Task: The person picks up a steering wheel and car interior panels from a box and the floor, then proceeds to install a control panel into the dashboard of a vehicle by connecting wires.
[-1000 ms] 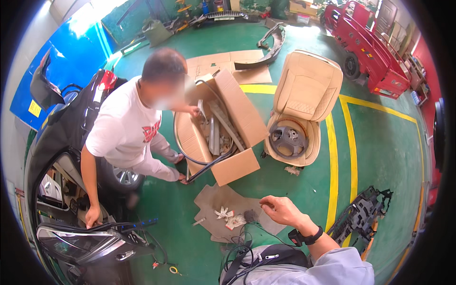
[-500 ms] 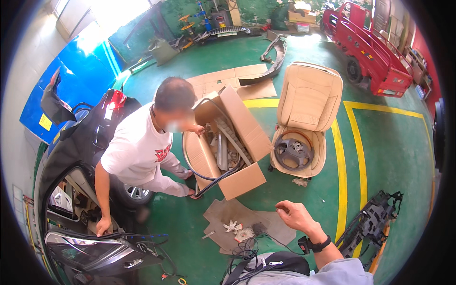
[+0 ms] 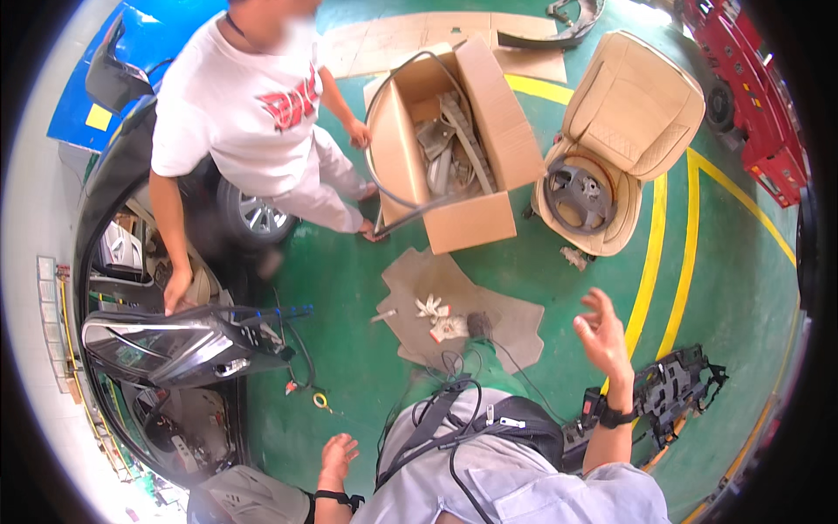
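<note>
evidently, the left hand (image 3: 339, 456) and right hand (image 3: 604, 335) had empty, released grips, the dark plastic frame (image 3: 669, 386) lay near the right at four o'clock, and slack cables (image 3: 453, 469) at six o'clock could have snagged a step.

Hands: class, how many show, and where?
4: wearer's left hand near bottom; right hand right of centre; co-worker's hand at car door, other hand near cardboard box.

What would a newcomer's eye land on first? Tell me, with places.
A beige car seat, bearing a steering wheel, stands out at upper right. Left of it, an open cardboard box holds assorted parts. At left, a white-shirted person touches a dark car door.
</note>
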{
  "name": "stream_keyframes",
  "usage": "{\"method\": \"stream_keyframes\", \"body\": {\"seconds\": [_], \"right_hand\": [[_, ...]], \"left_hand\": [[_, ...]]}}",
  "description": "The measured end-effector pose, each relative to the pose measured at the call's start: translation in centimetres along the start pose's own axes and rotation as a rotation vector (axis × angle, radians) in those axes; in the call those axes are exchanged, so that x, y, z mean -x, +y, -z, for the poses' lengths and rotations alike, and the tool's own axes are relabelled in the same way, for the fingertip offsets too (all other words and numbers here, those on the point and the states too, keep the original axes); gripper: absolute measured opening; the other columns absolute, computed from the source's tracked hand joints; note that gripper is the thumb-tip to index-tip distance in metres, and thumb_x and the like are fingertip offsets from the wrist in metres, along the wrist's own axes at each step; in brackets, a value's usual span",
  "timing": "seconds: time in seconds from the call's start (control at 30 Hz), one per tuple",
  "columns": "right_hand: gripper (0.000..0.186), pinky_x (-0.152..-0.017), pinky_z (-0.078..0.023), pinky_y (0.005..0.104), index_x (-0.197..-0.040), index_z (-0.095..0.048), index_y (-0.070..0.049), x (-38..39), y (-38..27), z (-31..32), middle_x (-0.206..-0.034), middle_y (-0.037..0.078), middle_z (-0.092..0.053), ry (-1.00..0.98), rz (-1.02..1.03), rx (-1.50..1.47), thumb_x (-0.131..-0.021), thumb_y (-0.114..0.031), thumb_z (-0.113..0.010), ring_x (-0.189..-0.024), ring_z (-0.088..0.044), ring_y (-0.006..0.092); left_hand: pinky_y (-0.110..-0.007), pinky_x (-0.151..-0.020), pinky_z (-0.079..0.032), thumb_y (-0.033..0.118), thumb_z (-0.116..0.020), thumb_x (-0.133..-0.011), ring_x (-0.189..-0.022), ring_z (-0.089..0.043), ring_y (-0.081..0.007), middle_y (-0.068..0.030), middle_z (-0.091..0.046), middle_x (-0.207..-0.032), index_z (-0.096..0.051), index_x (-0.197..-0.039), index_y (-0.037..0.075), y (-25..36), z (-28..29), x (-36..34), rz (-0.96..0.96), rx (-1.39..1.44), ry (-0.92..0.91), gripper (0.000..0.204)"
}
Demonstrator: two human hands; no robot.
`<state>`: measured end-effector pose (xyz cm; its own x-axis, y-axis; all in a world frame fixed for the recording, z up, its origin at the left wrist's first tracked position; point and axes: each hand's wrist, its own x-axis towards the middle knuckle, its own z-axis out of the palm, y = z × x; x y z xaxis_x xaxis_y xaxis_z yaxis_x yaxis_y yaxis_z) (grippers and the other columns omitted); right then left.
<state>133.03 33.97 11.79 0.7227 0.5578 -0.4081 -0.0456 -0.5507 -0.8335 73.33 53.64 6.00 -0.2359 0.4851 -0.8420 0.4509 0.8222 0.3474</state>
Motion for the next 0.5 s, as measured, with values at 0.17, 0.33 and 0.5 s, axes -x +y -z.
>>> {"method": "stream_keyframes", "body": {"seconds": [0.17,0.33,0.5], "right_hand": [[0.076,-0.108,-0.035,0.0439,-0.157,-0.019,-0.010,-2.1,3.4,3.6,-0.158,0.016,-0.027,0.053,0.119,-0.325,-0.097,-0.044,-0.052,-0.140,-0.037,0.0311],[0.071,-0.115,-0.019,0.0532,-0.158,-0.020,-0.019,-4.2,-0.8,2.5,-0.162,0.009,-0.022,-0.018,0.250,-0.529,-0.100,-0.057,-0.033,-0.147,-0.026,0.0306],[0.061,-0.090,-0.046,0.0341,-0.144,-0.044,-0.005,-4.4,-3.2,-1.4,-0.137,0.013,-0.055,-0.042,0.093,-0.245,-0.100,-0.047,-0.047,-0.115,-0.059,0.0232]], "left_hand": [[-0.045,-0.105,-0.038,0.060,-0.040,-0.098,-0.138,-0.037,-0.0307,-0.0140,-0.027,-0.158,-0.024,-0.155,0.013,4.0,3.4,3.3,-0.291,0.642,-0.067,0.076],[-0.048,-0.118,-0.013,0.062,-0.031,-0.100,-0.149,-0.017,-0.0322,-0.0136,-0.015,-0.163,-0.017,-0.158,0.015,10.9,3.6,7.5,-0.719,0.573,0.019,0.076],[-0.044,-0.112,-0.033,0.057,-0.042,-0.100,-0.137,-0.042,-0.0316,-0.0164,-0.046,-0.147,-0.037,-0.150,0.009,5.3,6.1,5.6,-0.405,0.353,-0.140,0.070]]}}
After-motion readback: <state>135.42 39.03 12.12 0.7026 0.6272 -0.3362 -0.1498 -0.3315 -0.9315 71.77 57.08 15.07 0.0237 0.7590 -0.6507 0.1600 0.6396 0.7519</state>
